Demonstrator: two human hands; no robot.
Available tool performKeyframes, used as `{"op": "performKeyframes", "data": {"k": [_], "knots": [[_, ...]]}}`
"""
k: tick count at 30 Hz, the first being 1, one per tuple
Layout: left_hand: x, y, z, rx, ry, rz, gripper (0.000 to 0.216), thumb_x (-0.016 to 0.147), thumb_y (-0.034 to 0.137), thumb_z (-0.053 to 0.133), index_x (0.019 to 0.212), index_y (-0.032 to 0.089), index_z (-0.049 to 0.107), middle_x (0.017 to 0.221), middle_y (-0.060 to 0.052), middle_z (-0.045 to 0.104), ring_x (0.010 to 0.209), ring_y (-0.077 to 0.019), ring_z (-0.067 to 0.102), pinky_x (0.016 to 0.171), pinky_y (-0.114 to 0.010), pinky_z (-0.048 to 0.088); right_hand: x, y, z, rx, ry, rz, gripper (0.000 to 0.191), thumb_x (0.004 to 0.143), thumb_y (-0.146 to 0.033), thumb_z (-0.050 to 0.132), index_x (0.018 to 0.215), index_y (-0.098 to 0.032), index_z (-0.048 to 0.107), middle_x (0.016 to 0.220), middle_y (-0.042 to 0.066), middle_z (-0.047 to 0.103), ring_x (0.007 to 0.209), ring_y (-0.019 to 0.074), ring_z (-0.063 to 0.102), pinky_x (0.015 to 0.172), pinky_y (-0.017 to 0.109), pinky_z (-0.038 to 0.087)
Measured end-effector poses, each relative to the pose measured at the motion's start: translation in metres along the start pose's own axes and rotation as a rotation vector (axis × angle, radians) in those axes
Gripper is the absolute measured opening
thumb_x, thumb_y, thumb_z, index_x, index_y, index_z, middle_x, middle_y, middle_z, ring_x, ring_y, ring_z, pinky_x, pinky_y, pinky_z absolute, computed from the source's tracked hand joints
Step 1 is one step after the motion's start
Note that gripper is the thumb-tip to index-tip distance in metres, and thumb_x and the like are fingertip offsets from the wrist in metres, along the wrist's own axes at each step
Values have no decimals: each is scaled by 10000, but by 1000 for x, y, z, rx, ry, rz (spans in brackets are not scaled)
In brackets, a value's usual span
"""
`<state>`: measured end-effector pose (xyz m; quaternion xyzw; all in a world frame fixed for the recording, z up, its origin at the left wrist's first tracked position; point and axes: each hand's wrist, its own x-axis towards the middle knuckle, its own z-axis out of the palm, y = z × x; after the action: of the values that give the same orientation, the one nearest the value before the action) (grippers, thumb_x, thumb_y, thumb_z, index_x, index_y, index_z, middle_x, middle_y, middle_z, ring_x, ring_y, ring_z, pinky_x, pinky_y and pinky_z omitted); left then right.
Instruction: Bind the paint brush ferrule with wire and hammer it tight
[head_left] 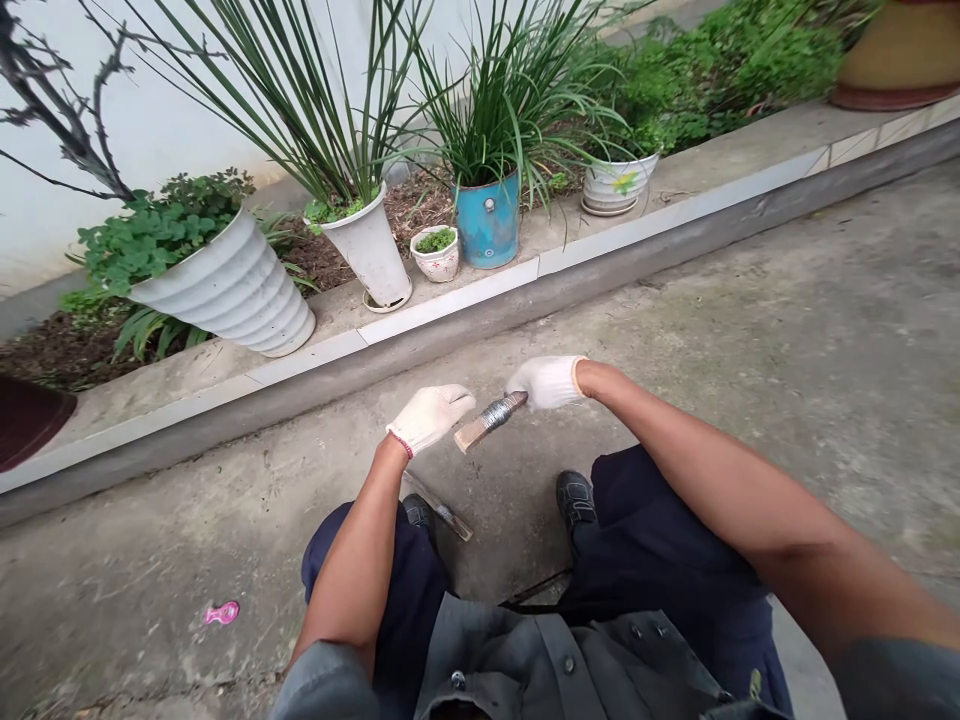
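Observation:
My left hand (430, 418), in a white knit work glove with a red-beaded band at the wrist, is curled shut just beside a short wooden handle (480, 423). Silver wire or metal strip binds the handle's middle, and its far end is dark. My right hand (545, 382), also gloved, grips that dark end from the right. Below them, on the concrete between my feet, lies a narrow metal blade (437, 508). Its full shape is partly hidden behind my left forearm.
I am sitting with dark trousers and black shoes (575, 498) on rough concrete. A raised concrete curb (450, 305) runs ahead, carrying a blue pot (488, 222) and several white planters (225, 285). A small pink plastic item (222, 612) lies on the ground at left.

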<state>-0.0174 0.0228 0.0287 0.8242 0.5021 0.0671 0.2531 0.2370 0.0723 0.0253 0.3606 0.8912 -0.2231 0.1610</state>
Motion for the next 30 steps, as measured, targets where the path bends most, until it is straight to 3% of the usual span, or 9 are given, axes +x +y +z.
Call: {"op": "performKeyframes", "data": {"k": [3,6,11,16,21,25,30], "knots": [[-1,0,-6,-123,11,-7,378,983,427,463,787,178,668,805,-2,694,783,-171,615,723,-252,407,-6,7,-3,180,158,-8,169,747,-304,625,856,-192,687,739,-13,636,649,129,514,591,241,311],[1,1,-5,-197,49,-146,436,992,450,428,722,180,638,728,-16,687,738,-178,634,740,-268,432,-3,10,-8,304,325,87,246,771,-421,629,866,-195,655,725,-24,608,650,125,504,575,230,301],[4,7,11,-230,2,-151,384,1009,438,390,841,207,647,729,4,692,715,-174,653,729,-267,451,10,11,-11,225,445,314,251,851,-412,576,979,-221,677,838,38,700,724,174,607,615,251,356],[4,12,24,-154,-104,-134,321,995,371,397,929,211,668,739,7,701,707,-173,658,666,-262,422,13,9,-7,44,390,494,280,892,-249,543,1110,-213,714,987,141,750,906,273,708,748,320,459],[5,10,26,-37,-174,-88,332,987,338,403,887,213,693,738,3,701,677,-171,621,641,-265,392,14,0,-3,-103,265,499,350,852,-123,552,1135,-143,758,1041,216,756,1007,333,724,836,401,505],[3,9,19,49,-119,-56,355,999,335,398,863,216,704,741,-10,692,672,-171,600,649,-263,386,12,-6,2,-172,69,387,357,818,-114,577,1112,-101,779,1052,244,750,1008,331,725,820,378,503],[-1,8,5,10,-32,-70,363,996,328,408,880,214,732,769,-7,699,722,-172,612,705,-248,420,3,-2,5,-98,-77,117,305,705,-138,621,964,-178,776,867,106,748,733,213,666,650,287,413]]}}
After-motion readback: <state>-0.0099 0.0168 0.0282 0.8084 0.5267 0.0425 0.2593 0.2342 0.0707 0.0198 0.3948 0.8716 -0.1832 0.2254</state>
